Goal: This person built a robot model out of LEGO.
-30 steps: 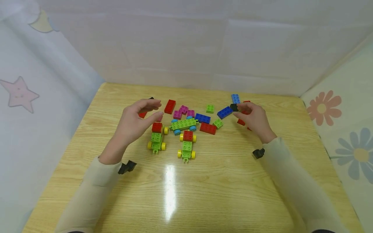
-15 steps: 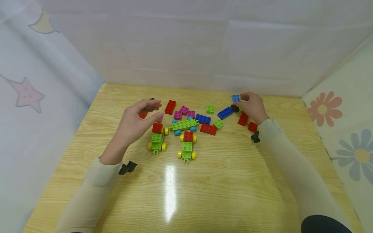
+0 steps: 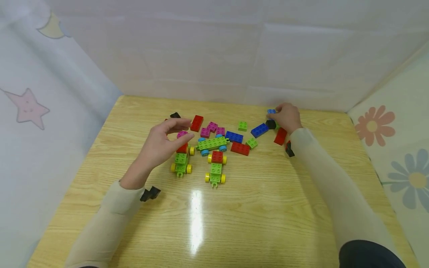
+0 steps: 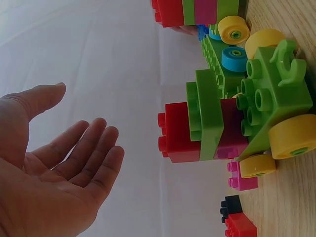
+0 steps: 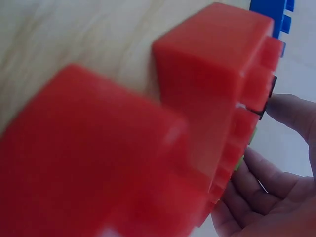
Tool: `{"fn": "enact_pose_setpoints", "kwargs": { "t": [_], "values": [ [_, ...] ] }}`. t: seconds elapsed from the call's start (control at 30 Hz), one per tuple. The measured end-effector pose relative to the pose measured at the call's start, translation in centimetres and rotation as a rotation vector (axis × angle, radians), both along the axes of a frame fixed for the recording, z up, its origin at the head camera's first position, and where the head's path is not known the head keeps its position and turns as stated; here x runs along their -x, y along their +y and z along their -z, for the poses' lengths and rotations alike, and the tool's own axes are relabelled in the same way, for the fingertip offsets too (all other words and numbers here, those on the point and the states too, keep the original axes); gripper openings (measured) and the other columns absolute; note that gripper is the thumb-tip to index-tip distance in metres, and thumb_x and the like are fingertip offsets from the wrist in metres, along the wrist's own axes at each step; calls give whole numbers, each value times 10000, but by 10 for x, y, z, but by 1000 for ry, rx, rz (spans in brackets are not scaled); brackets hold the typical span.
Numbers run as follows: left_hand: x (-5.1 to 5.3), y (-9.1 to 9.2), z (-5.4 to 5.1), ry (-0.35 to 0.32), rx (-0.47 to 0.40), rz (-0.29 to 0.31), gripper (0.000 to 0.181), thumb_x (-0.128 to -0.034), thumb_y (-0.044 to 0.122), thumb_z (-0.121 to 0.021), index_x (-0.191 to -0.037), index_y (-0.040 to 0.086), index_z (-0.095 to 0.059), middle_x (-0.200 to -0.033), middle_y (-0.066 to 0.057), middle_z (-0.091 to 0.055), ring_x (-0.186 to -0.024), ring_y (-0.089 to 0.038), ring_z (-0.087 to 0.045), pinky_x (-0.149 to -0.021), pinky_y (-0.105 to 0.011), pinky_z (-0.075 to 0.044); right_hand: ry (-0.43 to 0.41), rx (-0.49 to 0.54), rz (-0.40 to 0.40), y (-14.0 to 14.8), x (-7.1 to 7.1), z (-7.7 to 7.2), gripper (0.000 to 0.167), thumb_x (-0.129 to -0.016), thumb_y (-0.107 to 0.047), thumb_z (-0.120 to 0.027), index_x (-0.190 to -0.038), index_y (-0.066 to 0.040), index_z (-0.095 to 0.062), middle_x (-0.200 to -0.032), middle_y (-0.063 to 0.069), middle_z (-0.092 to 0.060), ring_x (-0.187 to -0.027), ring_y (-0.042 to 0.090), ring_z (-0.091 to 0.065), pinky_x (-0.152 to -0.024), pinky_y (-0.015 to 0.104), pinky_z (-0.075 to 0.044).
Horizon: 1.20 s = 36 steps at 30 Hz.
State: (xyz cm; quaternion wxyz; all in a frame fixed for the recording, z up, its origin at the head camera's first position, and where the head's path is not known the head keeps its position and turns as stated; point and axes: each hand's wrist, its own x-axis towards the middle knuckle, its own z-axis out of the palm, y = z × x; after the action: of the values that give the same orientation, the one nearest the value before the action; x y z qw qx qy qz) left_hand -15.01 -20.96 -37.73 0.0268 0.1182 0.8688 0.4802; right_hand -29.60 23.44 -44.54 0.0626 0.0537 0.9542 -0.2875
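Observation:
My left hand hovers with thumb and fingers apart beside the left toy car, holding nothing. In the left wrist view that hand is spread, clear of a green car on yellow wheels with stacked bricks. At the back right, my right hand has its thumb and fingers around a light blue brick on the table; whether they grip it cannot be seen. A black brick lies just below. Red bricks hide some right fingertips in the right wrist view.
A second yellow-wheeled car and a green base with blue wheels stand mid-table. Around them lie pink bricks, blue bricks, red bricks and green bricks. A white cloth hangs behind the table.
My right hand has moved back from over the red bricks to the light blue brick, uncovering the red ones. My left hand has shifted slightly to the right.

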Motion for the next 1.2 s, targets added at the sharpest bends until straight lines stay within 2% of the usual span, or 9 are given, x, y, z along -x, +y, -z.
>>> {"fn": "enact_pose_setpoints", "kwargs": {
  "t": [0.2,0.33,0.4,0.53,0.6,0.67,0.9,1.2],
  "values": [
    [5,-3,2,6,2,0,487,-1075,369,-781,-1498,148,-687,-1443,-93,-735,-1364,-348,-699,-1134,-549,-597,12,-54,-7,-1,1,1,655,-1015,-393,-793,-1433,99,-679,-1479,312,-690,-1247,478,-690,-1099,610,-583],
    [16,-10,8,-7,-1,-31,487,-1083,417,-758,-1500,173,-693,-1441,-85,-744,-1304,-278,-728,-1052,-402,-613,5,-94,-4,0,1,1,645,-1027,-416,-779,-1414,92,-694,-1480,307,-693,-1227,472,-703,-1098,617,-580],
    [24,-15,12,-14,4,-45,491,-1088,434,-745,-1505,178,-691,-1436,-77,-747,-1281,-267,-732,-1048,-373,-596,0,-108,-2,0,1,1,634,-1025,-430,-776,-1387,87,-714,-1462,300,-706,-1172,446,-713,-1067,607,-589],
    [43,-23,18,-23,26,-50,505,-1099,455,-723,-1505,157,-688,-1428,-82,-749,-1274,-284,-728,-1102,-449,-586,-7,-127,-5,-1,1,1,558,-1016,-430,-791,-1249,77,-789,-1357,282,-764,-962,355,-717,-909,532,-628],
    [53,-24,20,-32,40,-43,514,-1099,467,-720,-1506,154,-689,-1440,-83,-746,-1280,-292,-724,-1124,-498,-584,-8,-135,-6,-1,1,0,530,-1010,-417,-804,-1212,73,-809,-1334,277,-776,-911,332,-720,-857,508,-635],
    [61,-24,22,-46,55,-27,527,-1100,475,-716,-1509,144,-687,-1459,-95,-738,-1290,-306,-716,-1140,-532,-579,-12,-142,-9,-1,0,-1,523,-1009,-397,-808,-1224,80,-807,-1351,285,-768,-937,353,-744,-860,512,-645],
    [84,-16,31,-81,137,21,522,-1110,401,-716,-1523,86,-666,-1470,-149,-728,-1321,-347,-703,-1170,-559,-568,-54,-95,5,-3,0,0,536,-1020,-327,-774,-1389,61,-738,-1485,277,-701,-1189,437,-739,-984,539,-648],
    [109,-6,50,-173,343,79,625,-1081,377,-744,-1542,-21,-607,-1496,-226,-688,-1361,-397,-668,-1169,-571,-571,-9,1,10,-6,-5,-9,565,-1042,-325,-759,-1445,65,-696,-1505,290,-684,-1330,469,-660,-1134,605,-575]
  ]
}}
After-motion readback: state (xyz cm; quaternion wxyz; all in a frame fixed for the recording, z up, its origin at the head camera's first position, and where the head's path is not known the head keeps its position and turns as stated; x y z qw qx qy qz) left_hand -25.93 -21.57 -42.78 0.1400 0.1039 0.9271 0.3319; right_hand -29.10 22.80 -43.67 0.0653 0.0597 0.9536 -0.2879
